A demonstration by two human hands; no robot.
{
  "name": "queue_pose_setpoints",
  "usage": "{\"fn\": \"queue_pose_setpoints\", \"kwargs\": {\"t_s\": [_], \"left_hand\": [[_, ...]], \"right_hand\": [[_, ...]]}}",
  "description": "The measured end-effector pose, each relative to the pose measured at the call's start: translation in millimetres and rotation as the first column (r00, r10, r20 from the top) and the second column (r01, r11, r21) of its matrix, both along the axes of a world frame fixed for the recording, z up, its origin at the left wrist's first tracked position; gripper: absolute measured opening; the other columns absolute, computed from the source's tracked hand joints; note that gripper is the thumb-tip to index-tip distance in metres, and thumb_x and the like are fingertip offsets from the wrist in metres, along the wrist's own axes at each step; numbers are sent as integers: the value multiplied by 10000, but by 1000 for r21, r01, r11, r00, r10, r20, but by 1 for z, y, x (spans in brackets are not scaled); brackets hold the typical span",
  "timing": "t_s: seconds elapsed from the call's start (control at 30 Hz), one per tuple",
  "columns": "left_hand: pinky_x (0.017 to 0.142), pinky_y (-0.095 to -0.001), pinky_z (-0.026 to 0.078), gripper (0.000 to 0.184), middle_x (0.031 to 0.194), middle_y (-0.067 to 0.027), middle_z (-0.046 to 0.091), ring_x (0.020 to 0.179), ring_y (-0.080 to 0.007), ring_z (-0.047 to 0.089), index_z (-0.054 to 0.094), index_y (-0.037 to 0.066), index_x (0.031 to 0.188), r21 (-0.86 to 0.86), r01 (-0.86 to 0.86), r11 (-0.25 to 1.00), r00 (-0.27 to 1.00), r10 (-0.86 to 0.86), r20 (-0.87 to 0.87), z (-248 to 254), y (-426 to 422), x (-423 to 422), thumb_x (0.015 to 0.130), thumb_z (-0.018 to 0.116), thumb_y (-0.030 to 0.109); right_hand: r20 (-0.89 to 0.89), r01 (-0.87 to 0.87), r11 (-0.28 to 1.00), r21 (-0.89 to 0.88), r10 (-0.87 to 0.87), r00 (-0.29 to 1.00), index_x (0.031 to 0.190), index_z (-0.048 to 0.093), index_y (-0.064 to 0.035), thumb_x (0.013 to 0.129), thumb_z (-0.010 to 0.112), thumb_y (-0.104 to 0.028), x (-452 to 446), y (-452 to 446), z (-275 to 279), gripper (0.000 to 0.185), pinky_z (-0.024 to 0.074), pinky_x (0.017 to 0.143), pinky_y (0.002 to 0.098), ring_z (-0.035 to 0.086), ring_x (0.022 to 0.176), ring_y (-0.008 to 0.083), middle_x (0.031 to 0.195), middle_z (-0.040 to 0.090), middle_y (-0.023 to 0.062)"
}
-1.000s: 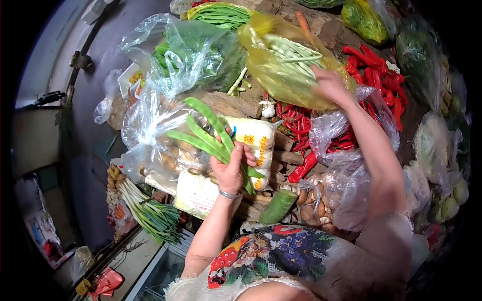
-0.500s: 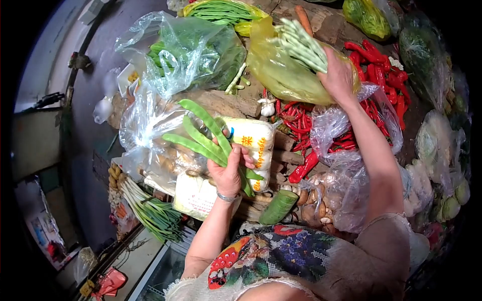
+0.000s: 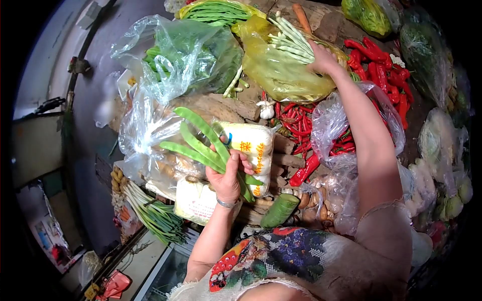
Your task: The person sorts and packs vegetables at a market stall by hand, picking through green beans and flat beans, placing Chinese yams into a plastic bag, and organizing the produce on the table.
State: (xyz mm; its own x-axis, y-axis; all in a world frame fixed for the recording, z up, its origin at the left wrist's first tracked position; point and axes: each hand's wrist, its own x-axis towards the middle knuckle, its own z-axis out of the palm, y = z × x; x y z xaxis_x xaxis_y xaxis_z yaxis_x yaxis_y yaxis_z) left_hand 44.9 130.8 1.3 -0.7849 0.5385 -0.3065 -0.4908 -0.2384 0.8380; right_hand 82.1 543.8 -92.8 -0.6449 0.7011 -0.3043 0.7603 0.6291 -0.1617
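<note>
Fingertips of the right hand are hidden behind pale beans they grip above the yellow bag; the left hand, palm up, clasps flat green pods.

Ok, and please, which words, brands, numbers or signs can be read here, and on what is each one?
"菜": white package behind the left hand
"Vegetable": same package, orange letters
"Cle": same package, the rest hidden
Red print on the other white package: too small to read.
I can read no number and no clear brand.
</note>
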Motion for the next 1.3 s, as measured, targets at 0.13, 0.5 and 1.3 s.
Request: {"fn": "queue_pose_setpoints", "kwargs": {"t_s": [0.13, 0.5, 1.3], "left_hand": [[509, -290, 521, 457, 841, -122, 590, 641, -182, 599, 366, 12, 1360, -9, 2, 1000, 1000, -2, -7, -1, -1, 0, 940, 546, 47], [505, -289, 524, 470, 835, -123, 596, 634, -187, 605, 367, 5, 1362, -11, -5, 1000, 1000, 4, -10, -2, -1, -1, 936, 560, 46], [510, -284, 518, 472, 836, -123, 589, 646, -184, 603, 363, 8, 1359, -31, 11, 999, 999, -12, -48, -2, -1, 0, 933, 563, 53]], "right_hand": [[17, -112, 987, -119, 115, 993, 1468, 307, -220, 647, 776, -194, 8, -4, 20, 945, 276, 1069, 517, 392, 1327, 344, 1444, 415, 153], [115, -114, 987, -115, 128, 985, 1497, 254, -195, 668, 773, -209, 16, -26, 37, 979, 207, 1113, 520, 297, 1395, 341, 1503, 323, 168], [-189, -312, 949, 43, 315, 930, 1339, 505, -84, 856, 571, -111, -5, -118, 51, 488, 222, 1117, 487, 336, 1357, 336, 1480, 328, 189]]}}
